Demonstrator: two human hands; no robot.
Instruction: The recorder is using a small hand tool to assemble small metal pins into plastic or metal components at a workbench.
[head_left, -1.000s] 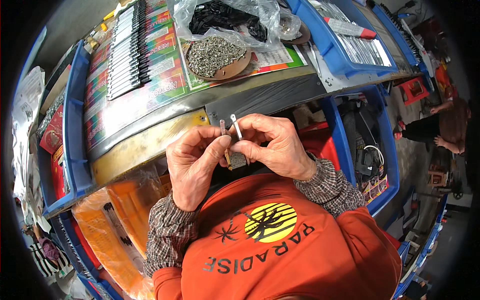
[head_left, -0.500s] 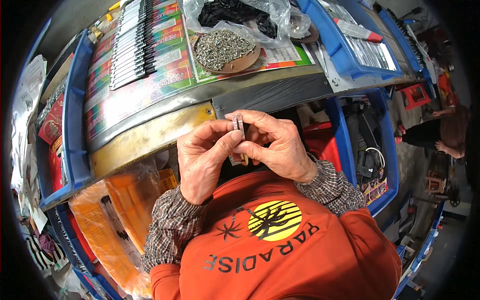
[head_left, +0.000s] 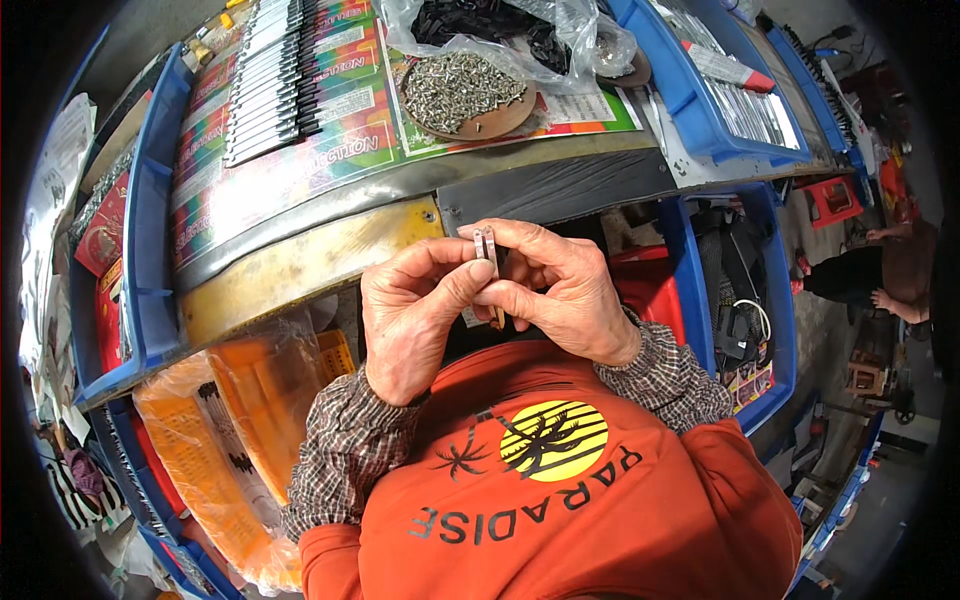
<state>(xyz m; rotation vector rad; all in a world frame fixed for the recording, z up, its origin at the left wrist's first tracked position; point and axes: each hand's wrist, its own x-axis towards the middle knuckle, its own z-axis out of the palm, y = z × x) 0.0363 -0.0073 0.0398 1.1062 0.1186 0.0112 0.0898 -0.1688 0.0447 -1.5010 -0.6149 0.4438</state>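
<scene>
In front of my chest, both hands meet on a small narrow silvery metal piece (head_left: 485, 243) with two parallel sides. My left hand (head_left: 405, 315) pinches it between thumb and bent fingers. From the other side, my right hand (head_left: 575, 295) grips it too, its index finger over the top end. The lower part is mostly hidden by my fingers, so I cannot tell its exact kind. Beyond my hands, on the bench, lie a heap of small metal rivets (head_left: 462, 90) on a round brown board (head_left: 500, 126) and a row of flat silvery strips with black ends (head_left: 258, 95).
A blue bin of metal strips (head_left: 690, 110) stands at the far right, with a red-and-white tube across it. Clear plastic (head_left: 605, 50) holds black parts. Blue bins flank the bench at left (head_left: 150, 220) and below right (head_left: 690, 290). An orange crate (head_left: 180, 430) sits lower left. Another person stands far right.
My hands stay together on the metal piece, which has turned slightly. The bench scene has shifted a little in view; nothing has been let go.
</scene>
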